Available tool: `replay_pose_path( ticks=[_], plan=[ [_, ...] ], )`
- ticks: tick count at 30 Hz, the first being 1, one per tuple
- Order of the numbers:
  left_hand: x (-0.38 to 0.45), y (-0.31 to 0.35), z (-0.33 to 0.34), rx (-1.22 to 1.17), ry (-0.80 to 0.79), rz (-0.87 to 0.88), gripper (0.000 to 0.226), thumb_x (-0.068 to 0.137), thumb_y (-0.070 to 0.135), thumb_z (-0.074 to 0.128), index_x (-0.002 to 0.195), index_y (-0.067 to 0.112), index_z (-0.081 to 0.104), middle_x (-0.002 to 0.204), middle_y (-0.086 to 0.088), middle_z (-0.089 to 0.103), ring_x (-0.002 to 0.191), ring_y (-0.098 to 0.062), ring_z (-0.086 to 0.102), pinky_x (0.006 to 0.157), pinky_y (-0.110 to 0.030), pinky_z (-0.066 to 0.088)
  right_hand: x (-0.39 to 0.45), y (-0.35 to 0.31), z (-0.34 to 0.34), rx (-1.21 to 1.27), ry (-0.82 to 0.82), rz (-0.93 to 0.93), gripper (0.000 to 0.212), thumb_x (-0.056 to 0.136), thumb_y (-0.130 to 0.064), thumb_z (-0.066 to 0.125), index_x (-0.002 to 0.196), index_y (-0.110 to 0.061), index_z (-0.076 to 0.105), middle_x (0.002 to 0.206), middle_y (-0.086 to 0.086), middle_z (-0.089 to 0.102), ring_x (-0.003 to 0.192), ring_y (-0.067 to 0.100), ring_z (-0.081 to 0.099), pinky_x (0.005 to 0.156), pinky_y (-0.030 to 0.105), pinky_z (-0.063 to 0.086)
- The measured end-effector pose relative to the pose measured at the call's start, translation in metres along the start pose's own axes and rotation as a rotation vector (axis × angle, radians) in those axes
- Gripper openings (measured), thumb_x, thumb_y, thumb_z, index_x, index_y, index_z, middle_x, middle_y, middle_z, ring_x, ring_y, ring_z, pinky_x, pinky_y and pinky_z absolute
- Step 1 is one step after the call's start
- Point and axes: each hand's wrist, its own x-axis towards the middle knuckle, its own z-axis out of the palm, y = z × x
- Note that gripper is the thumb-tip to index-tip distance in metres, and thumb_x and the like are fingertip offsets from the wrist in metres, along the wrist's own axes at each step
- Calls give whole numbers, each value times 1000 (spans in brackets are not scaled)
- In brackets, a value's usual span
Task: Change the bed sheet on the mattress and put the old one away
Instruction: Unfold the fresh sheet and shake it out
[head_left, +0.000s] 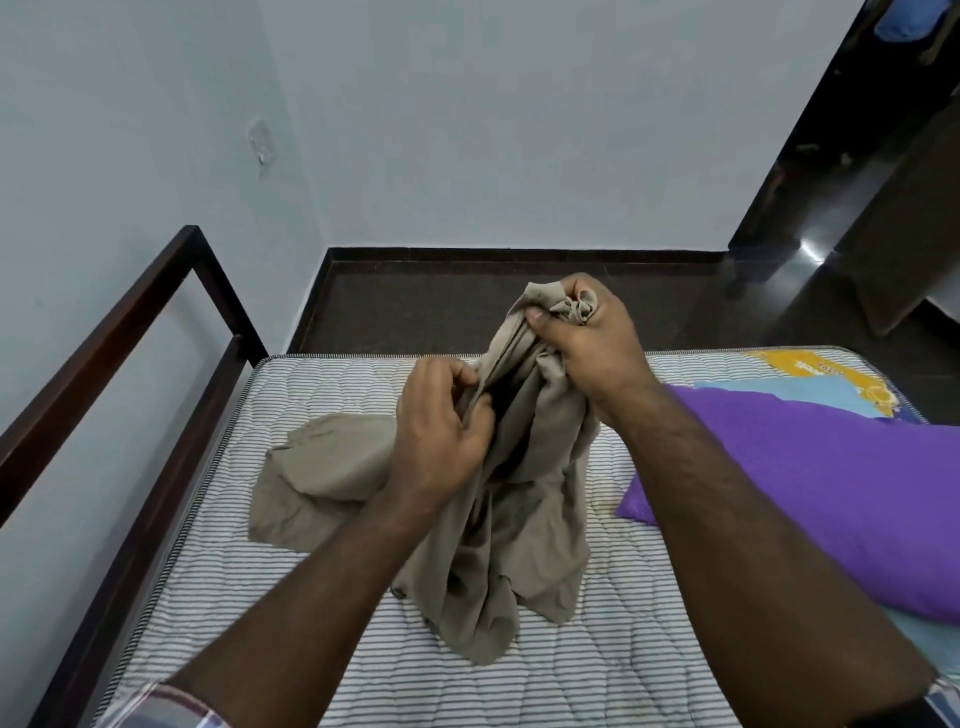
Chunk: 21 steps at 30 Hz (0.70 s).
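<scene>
A: Forearms come in from the near edge, checked cuffs at the bottom corners. Right hand (587, 338) sits highest, fist closed round a bunched corner of the beige crumpled cotton bed sheet (498, 499).

B: Left?

A: Left hand (441, 431) lower, just left of the hanging cloth, fingers curled in and pinching a fold. So both hands are holding sheet.

B: Where's the rest of it?

A: Drapes down from the right fist onto the bare striped quilted mattress (218, 561); a flatter heap lies to the left. Can't tell whether it's the old one or the fresh one.

B: Anything else?

A: Purple textured pillow (841, 493) at right on the mattress, near the cloth but apart. Dark wooden bed rail (124, 332) along the left, dark floor far.

B: Risks?

A: My guess: the left pinch looks shallow, so a hard shake could pull the fold free and tangle it. Loose tail could also drag the pillow or snag the rail if swung left.
</scene>
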Motion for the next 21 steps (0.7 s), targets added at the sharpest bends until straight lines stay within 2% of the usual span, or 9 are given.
replay_pose_path(
  ticks=[4,7,9,11,13,16,18,20,21],
  plan=[
    [-12,-2,4,-88,-70,-94,12,95,26,63,88,24,53,86,9,52,84,-11,51,72,-26,40,-1,-3,-1,13,-49,-16,17,86,-8,69,82,-24,66,83,-7,68,83,10,63,83,34,52],
    [-8,-6,8,-196,-159,-220,5,98,30,59,93,30,61,92,13,62,91,-7,59,76,-22,46,-4,-6,1,42,-109,-37,25,91,1,62,89,-21,74,91,-7,74,93,10,68,92,31,52],
    [-5,-6,9,-311,-257,-302,9,99,27,60,96,34,65,95,13,67,92,-2,63,80,-19,47,-5,-7,3,64,-120,-12,26,93,1,62,89,-22,75,88,-7,75,92,9,69,92,30,53],
    [-5,-7,10,-427,-350,-403,3,97,24,65,97,24,68,94,10,69,90,-2,64,81,-21,48,-6,-9,3,86,-131,18,27,95,-1,63,88,-24,75,86,-7,75,90,10,69,91,31,55],
    [-5,-10,7,-486,-413,-443,21,87,31,74,87,13,63,84,3,64,78,-10,59,72,-27,47,-6,-9,1,86,-136,21,26,95,-6,64,84,-27,76,86,-4,74,89,15,68,91,39,54],
    [-5,-22,-1,-534,-501,-476,36,70,36,79,75,14,51,74,-4,51,70,-17,48,65,-33,40,-4,-6,-8,51,-106,31,20,93,-17,69,75,-26,73,76,-6,66,79,13,61,79,39,51],
    [-10,-26,-8,-525,-660,-500,35,70,35,79,84,13,55,79,-3,57,74,-19,54,69,-34,46,-3,-5,-15,4,-98,27,19,89,-24,74,72,-19,67,71,0,60,73,13,56,71,35,47],
    [-18,-30,-10,-443,-821,-502,30,81,28,79,105,18,66,97,2,72,92,-16,67,82,-33,55,-2,-3,-20,-51,-89,15,22,87,-25,76,78,-7,67,74,12,61,73,15,56,70,34,48],
    [-20,-33,-11,-410,-801,-511,27,85,24,78,109,21,68,102,2,74,97,-14,69,84,-32,56,-1,-1,-22,-84,-73,15,22,89,-22,75,82,-2,67,75,14,63,73,14,57,71,34,48]
  ],
)
